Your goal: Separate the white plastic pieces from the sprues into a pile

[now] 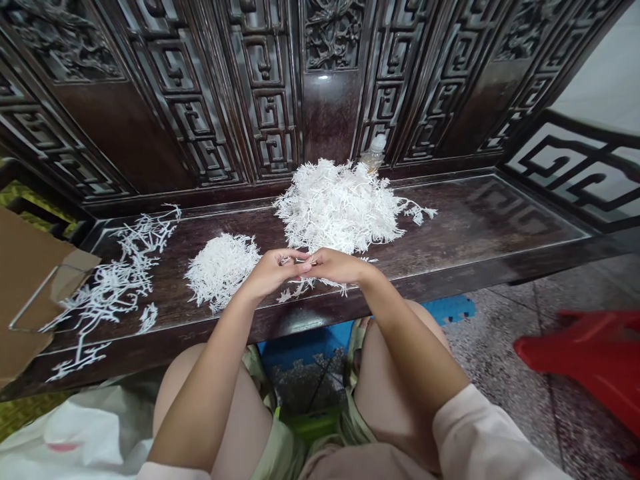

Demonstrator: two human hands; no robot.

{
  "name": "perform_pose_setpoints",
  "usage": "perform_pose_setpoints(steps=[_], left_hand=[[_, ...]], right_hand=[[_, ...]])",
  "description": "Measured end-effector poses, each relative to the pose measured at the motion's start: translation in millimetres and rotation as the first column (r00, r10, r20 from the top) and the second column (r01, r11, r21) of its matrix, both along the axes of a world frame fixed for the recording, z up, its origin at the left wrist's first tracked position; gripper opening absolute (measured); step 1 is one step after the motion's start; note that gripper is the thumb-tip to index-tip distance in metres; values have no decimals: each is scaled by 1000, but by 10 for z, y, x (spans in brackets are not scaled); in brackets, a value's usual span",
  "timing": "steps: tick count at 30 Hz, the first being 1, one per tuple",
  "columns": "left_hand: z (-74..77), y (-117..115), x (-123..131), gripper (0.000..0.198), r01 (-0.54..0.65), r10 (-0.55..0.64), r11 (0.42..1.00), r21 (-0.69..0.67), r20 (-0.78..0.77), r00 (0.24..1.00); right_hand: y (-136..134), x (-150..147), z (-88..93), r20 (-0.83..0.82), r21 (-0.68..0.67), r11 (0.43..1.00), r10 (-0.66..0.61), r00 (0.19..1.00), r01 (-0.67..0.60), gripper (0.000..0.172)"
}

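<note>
My left hand (274, 272) and my right hand (336, 265) meet at the fingertips above the bench's front edge. Both are closed in a pinch on a white branched piece (300, 289), which is mostly hidden by the fingers; its thin twigs show just below them. Right behind my hands rises a large heap of white branched pieces (340, 203). A smaller, tighter pile of short white pieces (223, 270) lies to the left of my left hand. Farther left, longer bare white stems (117, 287) are spread in a loose tangle.
Everything lies on a dark wooden bench (465, 227) with a carved lattice back (270, 100). A small capped bottle (375, 152) stands behind the large heap. A cardboard box (30, 287) is at the left end, and a red plastic stool (590, 350) stands at right.
</note>
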State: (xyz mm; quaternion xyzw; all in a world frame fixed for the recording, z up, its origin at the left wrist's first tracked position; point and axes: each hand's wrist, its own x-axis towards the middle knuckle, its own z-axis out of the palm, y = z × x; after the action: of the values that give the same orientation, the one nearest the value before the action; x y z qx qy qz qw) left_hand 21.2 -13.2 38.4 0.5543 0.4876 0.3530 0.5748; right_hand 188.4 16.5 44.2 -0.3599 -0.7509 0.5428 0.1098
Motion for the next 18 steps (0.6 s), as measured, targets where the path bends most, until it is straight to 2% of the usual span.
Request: perform_pose_setpoints(steps=[6,12,15,18], left_hand=[[-40,-9,82,20,-99,124,978,184,-126,984],[-56,0,120,17,-137,191,951,277,-179,965],[-71,16,119,16,-219,249,941,258,-90,964],[-111,36,115,17,-341,332,929,147,81,940]], right_hand=[[-6,2,8,52,2,998,-57,997,57,24],[-2,-37,-46,77,33,984,-176,981,174,25],[21,-46,-76,52,62,975,-217,975,214,28],[44,-40,-80,-5,86,969,-234,972,233,27]])
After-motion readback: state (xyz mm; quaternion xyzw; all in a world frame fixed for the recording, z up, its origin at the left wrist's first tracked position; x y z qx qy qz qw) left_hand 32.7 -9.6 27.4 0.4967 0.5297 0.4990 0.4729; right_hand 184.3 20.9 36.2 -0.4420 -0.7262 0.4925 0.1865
